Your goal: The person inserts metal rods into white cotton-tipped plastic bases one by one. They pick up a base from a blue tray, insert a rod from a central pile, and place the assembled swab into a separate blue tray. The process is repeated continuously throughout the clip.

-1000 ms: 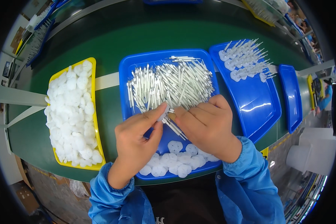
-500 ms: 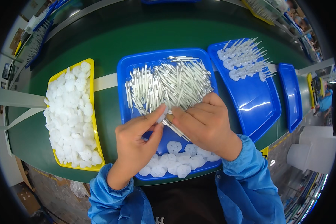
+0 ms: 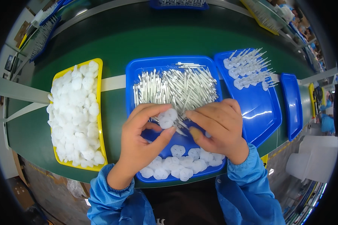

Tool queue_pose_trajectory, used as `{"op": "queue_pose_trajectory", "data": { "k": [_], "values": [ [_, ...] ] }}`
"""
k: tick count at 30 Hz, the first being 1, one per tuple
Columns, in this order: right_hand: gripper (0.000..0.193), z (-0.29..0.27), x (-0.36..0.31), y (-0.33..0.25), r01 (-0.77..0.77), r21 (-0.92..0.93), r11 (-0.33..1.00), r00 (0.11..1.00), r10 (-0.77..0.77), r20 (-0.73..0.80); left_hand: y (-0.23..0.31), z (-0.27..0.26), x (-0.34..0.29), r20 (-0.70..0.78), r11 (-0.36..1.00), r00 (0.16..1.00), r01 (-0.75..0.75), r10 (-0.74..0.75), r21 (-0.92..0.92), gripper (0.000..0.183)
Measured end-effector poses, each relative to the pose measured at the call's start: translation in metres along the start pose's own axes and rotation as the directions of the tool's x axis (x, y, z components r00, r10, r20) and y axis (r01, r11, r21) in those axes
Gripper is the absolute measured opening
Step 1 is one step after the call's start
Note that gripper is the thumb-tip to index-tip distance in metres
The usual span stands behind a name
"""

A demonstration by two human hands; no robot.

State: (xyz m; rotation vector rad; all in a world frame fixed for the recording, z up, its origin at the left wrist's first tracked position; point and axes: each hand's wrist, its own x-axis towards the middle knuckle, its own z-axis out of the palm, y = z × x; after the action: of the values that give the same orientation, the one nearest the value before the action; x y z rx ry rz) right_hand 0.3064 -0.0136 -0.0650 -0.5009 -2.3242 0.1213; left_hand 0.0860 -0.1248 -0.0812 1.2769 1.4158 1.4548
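Observation:
My left hand [image 3: 144,133] pinches a round, petal-edged white plastic disc [image 3: 167,118] between thumb and forefinger, its face turned up. To its right, my right hand [image 3: 219,125] has thumb and forefinger apart, with nothing visible between the tips. A few thin white rods [image 3: 181,128] show slightly blurred between the hands; what supports them is hidden. Both hands are over a blue tray [image 3: 130,86]. Its far part holds a heap of thin white rods with metallic-looking ends [image 3: 187,84]. Loose white discs [image 3: 176,167] lie along its near edge.
A yellow tray [image 3: 101,123] heaped with white discs stands at left. At right, another blue tray [image 3: 261,116] carries rows of discs with rods standing in them [image 3: 248,69]. A narrow blue tray [image 3: 291,105] lies beyond it. All rest on a green tabletop [image 3: 112,45].
My hands have drawn apart. The disc in my left hand has turned from edge-on to face-up. My right thumb and forefinger have spread. The view has shifted slightly.

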Motion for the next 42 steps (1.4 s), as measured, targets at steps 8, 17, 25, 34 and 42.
{"op": "queue_pose_trajectory", "data": {
  "k": [8, 17, 25, 34, 42],
  "values": [
    [0.049, 0.009, 0.000, -0.007, 0.027, 0.058, 0.998, 0.997, -0.031, 0.072, 0.009, -0.002, 0.003, 0.048, 0.959, 0.989, -0.146, 0.139, 0.242, 0.062],
    [0.055, 0.008, 0.003, -0.004, -0.075, 0.228, 0.971, 0.993, 0.052, 0.107, 0.002, -0.003, 0.002, 0.101, 0.985, 0.990, -0.115, 0.102, 0.129, 0.070],
    [0.048, -0.008, -0.014, 0.000, -0.068, 0.293, 0.954, 0.994, 0.038, 0.106, 0.008, -0.003, 0.004, 0.154, 0.961, 0.975, -0.189, 0.160, 0.201, 0.066],
    [0.017, -0.013, -0.008, -0.015, -0.609, 0.653, 0.450, 0.783, 0.471, 0.406, 0.004, 0.003, 0.008, 0.265, 0.807, 0.863, -0.499, 0.430, 0.315, 0.064],
    [0.021, -0.089, -0.061, 0.024, -0.397, 0.050, 0.917, 0.917, 0.398, -0.024, 0.011, 0.003, -0.007, 0.246, 0.852, 0.917, -0.387, 0.315, 0.351, 0.070]
  ]
}}
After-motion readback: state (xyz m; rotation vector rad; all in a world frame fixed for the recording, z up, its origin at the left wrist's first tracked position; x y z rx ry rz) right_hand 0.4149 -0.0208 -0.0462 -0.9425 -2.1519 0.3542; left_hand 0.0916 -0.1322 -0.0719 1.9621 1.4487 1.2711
